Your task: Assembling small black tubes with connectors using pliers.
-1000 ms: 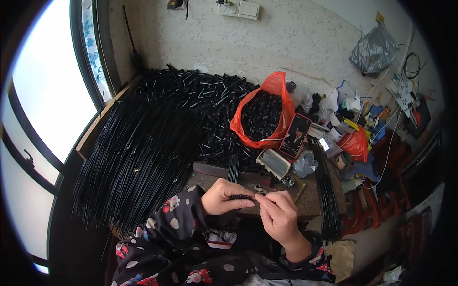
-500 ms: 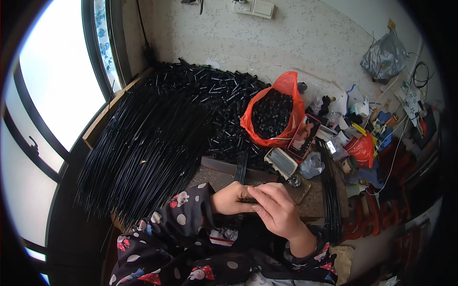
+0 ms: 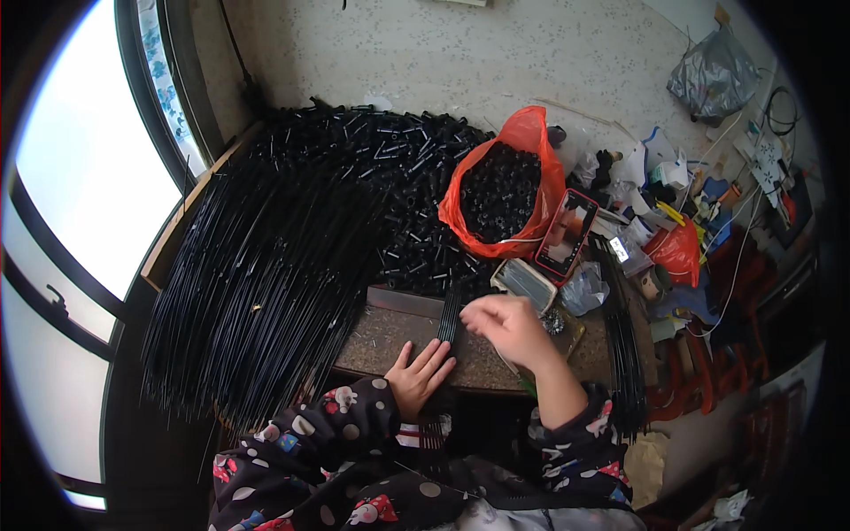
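Note:
My left hand (image 3: 420, 379) lies flat near the table's front edge, fingers spread, with its fingertips over a narrow row of thin black rods (image 3: 450, 320). The rods lie side by side, running from the heap of black parts toward me; more rod ends (image 3: 432, 447) show below the table edge. Just right of the row, my right hand (image 3: 512, 329) is raised with its fingers curled together. Whatever its fingertips may hold is too small or hidden to make out. A brown strip (image 3: 405, 301) stands along the tabletop left of the rods.
A large bundle of black rods (image 3: 257, 292) covers the left side. Behind lies a heap of short black tubes (image 3: 398, 164). An orange-red bag (image 3: 453, 217) of small black parts, a phone (image 3: 567, 232), a shallow box (image 3: 524, 285) and a clear plastic bag (image 3: 584, 290) sit right.
My hands have come apart. The left one has dropped flat onto the table and rods; the right one has moved slightly up, fingers still curled. The view has shifted a little.

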Tool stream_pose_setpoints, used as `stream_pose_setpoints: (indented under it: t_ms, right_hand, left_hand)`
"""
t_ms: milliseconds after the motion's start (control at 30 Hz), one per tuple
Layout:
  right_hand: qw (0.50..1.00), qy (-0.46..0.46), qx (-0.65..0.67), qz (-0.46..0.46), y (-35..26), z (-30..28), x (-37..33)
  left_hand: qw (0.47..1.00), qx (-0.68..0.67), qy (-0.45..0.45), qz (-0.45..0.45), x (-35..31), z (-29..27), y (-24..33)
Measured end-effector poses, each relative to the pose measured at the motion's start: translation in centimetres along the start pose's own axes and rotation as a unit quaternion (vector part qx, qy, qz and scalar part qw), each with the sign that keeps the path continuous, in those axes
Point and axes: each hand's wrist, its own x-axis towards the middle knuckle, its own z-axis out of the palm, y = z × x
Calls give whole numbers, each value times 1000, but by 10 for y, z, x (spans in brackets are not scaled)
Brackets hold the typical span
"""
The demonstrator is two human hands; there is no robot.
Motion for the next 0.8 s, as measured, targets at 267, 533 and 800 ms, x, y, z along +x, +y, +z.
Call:
stream_pose_setpoints:
  t_ms: [267, 533, 800]
  right_hand:
    - [912, 109, -396, 13, 160, -42, 3]
    - [979, 99, -158, -79, 120, 0, 28]
    - [971, 33, -231, -49, 126, 30, 24]
  left_hand:
    - [996, -91, -4, -6, -27, -16, -5]
    - [995, -91, -42, -10, -21, -25, -10]
    - [979, -203, -18, -22, -15, -28, -13]
